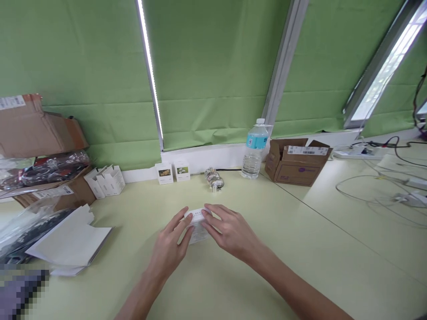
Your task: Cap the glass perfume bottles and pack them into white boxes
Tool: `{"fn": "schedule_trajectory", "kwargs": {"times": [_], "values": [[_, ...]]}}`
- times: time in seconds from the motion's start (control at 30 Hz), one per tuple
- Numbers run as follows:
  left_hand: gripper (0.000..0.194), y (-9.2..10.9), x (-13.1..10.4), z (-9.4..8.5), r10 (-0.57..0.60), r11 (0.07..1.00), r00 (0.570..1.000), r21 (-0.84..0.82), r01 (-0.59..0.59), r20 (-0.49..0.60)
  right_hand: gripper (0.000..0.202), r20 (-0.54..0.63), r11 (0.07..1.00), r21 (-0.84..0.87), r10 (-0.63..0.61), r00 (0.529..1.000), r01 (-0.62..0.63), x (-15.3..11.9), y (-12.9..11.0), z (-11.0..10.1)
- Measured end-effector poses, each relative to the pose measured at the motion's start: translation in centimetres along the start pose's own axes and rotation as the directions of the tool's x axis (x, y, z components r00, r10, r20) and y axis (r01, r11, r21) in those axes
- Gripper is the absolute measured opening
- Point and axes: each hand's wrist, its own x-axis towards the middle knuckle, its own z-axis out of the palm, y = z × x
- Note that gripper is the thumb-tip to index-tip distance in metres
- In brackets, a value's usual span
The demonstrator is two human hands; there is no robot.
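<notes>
A small white box (199,232) with fine print on it is held near the middle of the pale yellow-green table. My left hand (171,243) grips its left side between thumb and fingers. On the right side, my right hand (230,229) holds the same box, fingertips at its upper edge. Beyond my hands lies a bundle of shiny round metallic items (214,178). Two small white boxes with pictures, one on the left (164,174) and one on the right (182,171), stand upright against the wall.
A water bottle (254,151) and an open cardboard box (298,165) stand at the back right, cables (373,195) beyond. Open white cartons (108,182), stacked cardboard boxes (40,133), white papers (71,244) and plastic-wrapped items are at the left.
</notes>
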Motion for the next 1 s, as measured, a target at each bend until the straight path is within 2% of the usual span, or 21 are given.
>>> {"fn": "schedule_trajectory", "kwargs": {"times": [0.07, 0.17, 0.27, 0.37, 0.47, 0.53, 0.6, 0.67, 0.73, 0.87, 1.0], "values": [[0.031, 0.3, -0.1, 0.3, -0.029, 1.000, 1.000, -0.007, 0.029, 0.001, 0.033, 0.001, 0.998, -0.007, 0.058, 0.998, -0.058, -0.2, -0.4, 0.3], [0.030, 0.9, -0.2, 0.5, -0.126, 0.992, 0.992, -0.027, 0.125, -0.024, 0.045, 0.019, 0.968, 0.089, 0.232, 0.973, -0.233, -0.6, -0.7, 1.2], [0.042, 1.4, -0.1, 0.2, -0.288, 0.948, 0.958, -0.143, 0.283, -0.014, 0.059, 0.176, 0.874, 0.305, 0.337, 0.925, -0.377, -1.0, -1.0, 1.8], [0.043, 1.4, 0.1, -0.3, -0.424, 0.830, 0.903, -0.369, 0.418, 0.072, 0.070, 0.307, 0.760, 0.506, 0.283, 0.909, -0.407, -0.9, -1.5, 1.6], [0.052, 0.8, 0.1, -0.4, -0.469, 0.688, 0.858, -0.522, 0.503, 0.209, 0.075, 0.364, 0.678, 0.629, 0.175, 0.915, -0.380, -0.5, -2.1, 1.2], [0.069, 0.3, 0.0, -0.2, -0.453, 0.649, 0.838, -0.532, 0.544, 0.303, 0.071, 0.378, 0.643, 0.659, 0.166, 0.911, -0.391, -0.2, -2.3, 1.4], [0.081, 0.0, -0.1, 0.0, -0.425, 0.636, 0.813, -0.507, 0.581, 0.399, 0.059, 0.376, 0.627, 0.661, 0.198, 0.905, -0.412, -0.1, -2.4, 1.9], [0.080, -0.3, -0.1, -0.1, -0.422, 0.638, 0.777, -0.456, 0.621, 0.468, 0.044, 0.369, 0.620, 0.663, 0.217, 0.904, -0.419, -0.2, -2.0, 2.6], [0.067, -0.7, 0.2, -0.5, -0.447, 0.662, 0.752, -0.386, 0.643, 0.485, 0.037, 0.375, 0.607, 0.670, 0.220, 0.901, -0.427, -0.2, -1.3, 3.2], [0.040, -1.6, 0.7, -1.6, -0.448, 0.730, 0.780, -0.324, 0.602, 0.437, 0.033, 0.390, 0.606, 0.635, 0.284, 0.876, -0.479, -0.3, 0.1, 3.9], [0.037, -2.0, 0.8, -1.9, -0.458, 0.779, 0.811, -0.276, 0.564, 0.364, 0.027, 0.402, 0.579, 0.639, 0.310, 0.862, -0.506, -0.4, 0.5, 4.8]]}}
